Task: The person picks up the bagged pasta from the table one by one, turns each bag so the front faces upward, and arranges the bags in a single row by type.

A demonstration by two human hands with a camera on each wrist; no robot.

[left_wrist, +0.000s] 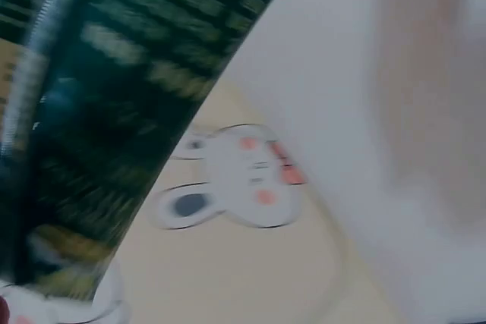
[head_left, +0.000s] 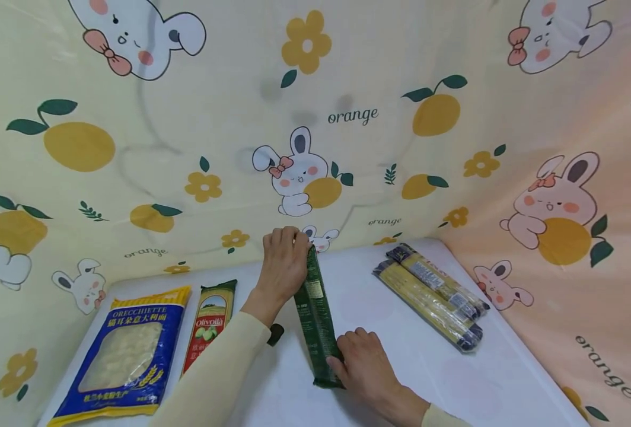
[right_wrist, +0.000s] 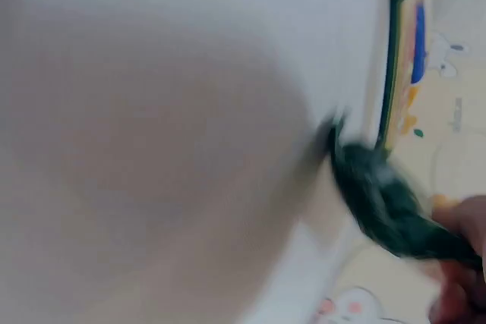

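A long, dark green pasta packet (head_left: 315, 314) with pale print stands tilted above the white table in the head view. My left hand (head_left: 283, 267) grips its upper end from the left. At the lower end, my right hand (head_left: 366, 365) pinches the corner, thumb laid over the front. The left wrist view shows the packet (left_wrist: 137, 73) up close, its shiny lengthwise seam at the left. In the right wrist view the crumpled green end of the packet (right_wrist: 387, 210) sits between thumb and fingers (right_wrist: 463, 221), somewhat blurred.
Left on the white table (head_left: 273, 379) lie a blue orecchiette bag (head_left: 120, 350) and a red-and-green Olivoilà packet (head_left: 209, 320), partly behind my left sleeve. Two clear packs of long pasta (head_left: 433, 296) lie at the right. A rabbit-and-orange printed curtain (head_left: 241, 118) rises behind the table.
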